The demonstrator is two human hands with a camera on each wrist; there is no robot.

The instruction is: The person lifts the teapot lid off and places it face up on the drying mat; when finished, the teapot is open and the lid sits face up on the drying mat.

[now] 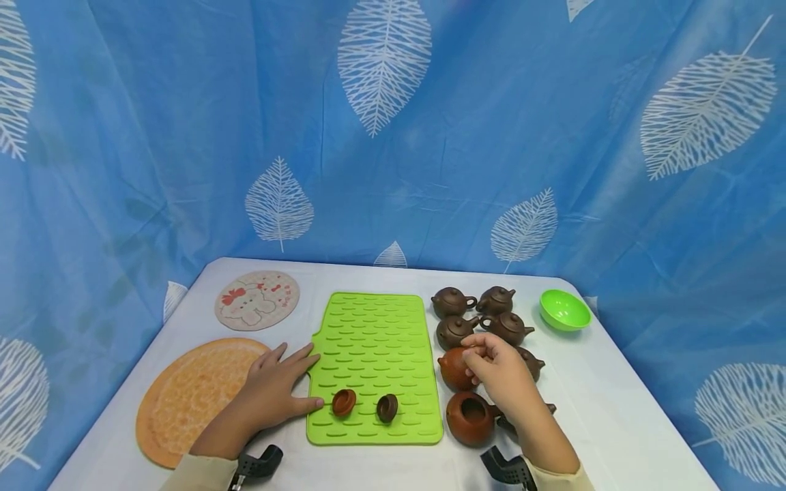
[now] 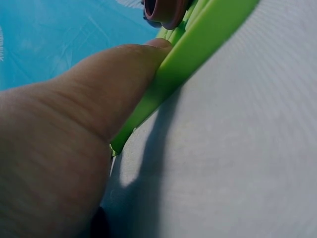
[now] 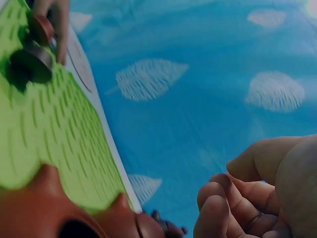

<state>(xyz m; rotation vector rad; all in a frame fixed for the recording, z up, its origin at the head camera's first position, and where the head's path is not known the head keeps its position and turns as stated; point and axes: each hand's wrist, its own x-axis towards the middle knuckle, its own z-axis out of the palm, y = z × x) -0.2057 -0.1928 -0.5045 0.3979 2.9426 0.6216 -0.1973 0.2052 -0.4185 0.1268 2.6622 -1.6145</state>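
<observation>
My left hand (image 1: 279, 385) lies with spread fingers along the left edge of the green ridged mat (image 1: 377, 341), thumb touching its rim. On the mat near that thumb sit a reddish-brown teapot lid (image 1: 344, 403) and a dark brown teapot lid (image 1: 387, 408). Over a reddish-brown teapot (image 1: 454, 370), my right hand (image 1: 500, 361) has loosely curled fingers; in the right wrist view nothing shows between thumb and fingers (image 3: 213, 215). Nearer me stands an uncovered reddish-brown teapot (image 1: 457, 426), its round opening facing up. The right forearm partly hides a dark teapot (image 1: 508, 427).
Several dark brown teapots (image 1: 453, 302) with lids cluster beyond the right hand. A green bowl (image 1: 565, 310) stands at the far right. On the left lie a round bread-patterned mat (image 1: 190, 402) and a round bunny-print mat (image 1: 258, 300). A blue leaf-print curtain (image 1: 442, 170) hangs behind the table.
</observation>
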